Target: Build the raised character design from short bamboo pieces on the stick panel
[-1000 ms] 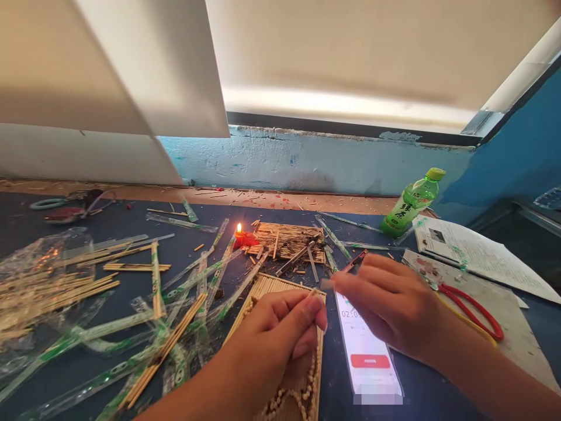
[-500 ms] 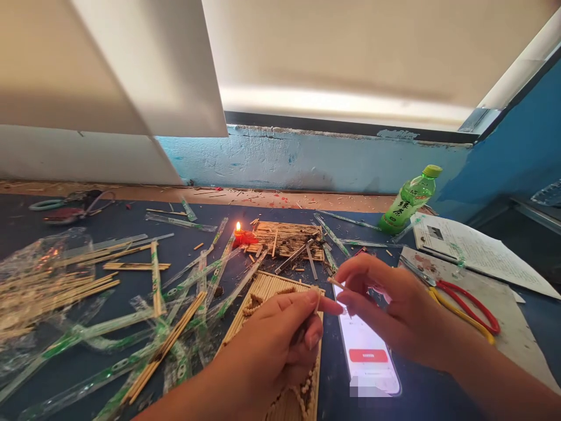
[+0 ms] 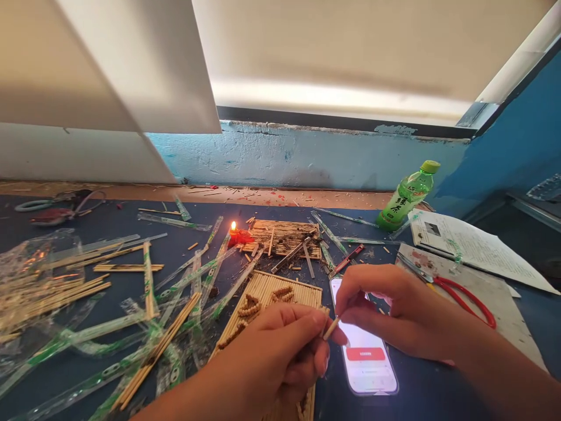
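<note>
My left hand (image 3: 280,356) is closed in a pinch over a mat of wooden sticks (image 3: 267,292), gripping something small I cannot name. My right hand (image 3: 390,313) pinches a short wooden stick (image 3: 331,327) whose tip meets my left fingertips. Strings of small wooden beads (image 3: 248,307) lie on the mat. A lit phone (image 3: 366,356) lies flat beneath my right hand.
A small lit candle (image 3: 234,233) burns beside a second stick mat (image 3: 287,237). Wrapped and loose chopsticks (image 3: 144,304) litter the left of the dark table (image 3: 131,225). A green bottle (image 3: 405,196), papers (image 3: 468,245) and red-handled pliers (image 3: 464,295) sit at right.
Both hands have dropped toward me and closed together. The right hand's stick now touches the left fingertips. The view has shifted slightly, showing more of the bead strings on the mat.
</note>
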The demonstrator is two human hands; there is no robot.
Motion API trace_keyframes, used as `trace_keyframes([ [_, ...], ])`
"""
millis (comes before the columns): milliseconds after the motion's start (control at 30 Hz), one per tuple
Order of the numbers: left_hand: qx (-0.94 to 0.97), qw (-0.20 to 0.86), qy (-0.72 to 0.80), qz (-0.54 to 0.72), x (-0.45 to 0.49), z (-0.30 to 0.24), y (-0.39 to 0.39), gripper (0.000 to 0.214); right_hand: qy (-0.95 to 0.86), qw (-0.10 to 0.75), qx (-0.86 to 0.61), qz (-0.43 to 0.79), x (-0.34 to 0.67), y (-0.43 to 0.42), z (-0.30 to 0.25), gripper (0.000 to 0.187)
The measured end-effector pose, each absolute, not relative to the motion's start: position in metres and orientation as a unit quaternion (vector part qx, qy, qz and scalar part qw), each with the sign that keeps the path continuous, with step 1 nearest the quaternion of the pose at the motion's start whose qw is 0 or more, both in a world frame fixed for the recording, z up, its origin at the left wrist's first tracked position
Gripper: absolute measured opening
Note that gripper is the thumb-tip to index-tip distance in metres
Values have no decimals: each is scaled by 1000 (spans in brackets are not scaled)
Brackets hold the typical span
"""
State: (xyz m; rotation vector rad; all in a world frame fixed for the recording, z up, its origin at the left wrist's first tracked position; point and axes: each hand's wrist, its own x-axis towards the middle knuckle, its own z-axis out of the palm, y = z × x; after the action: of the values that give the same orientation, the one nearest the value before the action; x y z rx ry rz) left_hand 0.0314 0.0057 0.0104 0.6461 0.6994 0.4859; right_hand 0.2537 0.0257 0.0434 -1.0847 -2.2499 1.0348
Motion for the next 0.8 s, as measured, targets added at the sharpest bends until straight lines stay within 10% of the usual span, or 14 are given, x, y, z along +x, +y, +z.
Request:
trace_keyframes([
  [400, 329, 850, 359, 202, 36, 9, 4, 36, -812, 213, -416, 351, 255, 25, 39, 12],
  [800, 389, 796, 371, 278, 30, 6, 3, 34, -637, -32, -760, 125, 392, 15, 4, 23],
])
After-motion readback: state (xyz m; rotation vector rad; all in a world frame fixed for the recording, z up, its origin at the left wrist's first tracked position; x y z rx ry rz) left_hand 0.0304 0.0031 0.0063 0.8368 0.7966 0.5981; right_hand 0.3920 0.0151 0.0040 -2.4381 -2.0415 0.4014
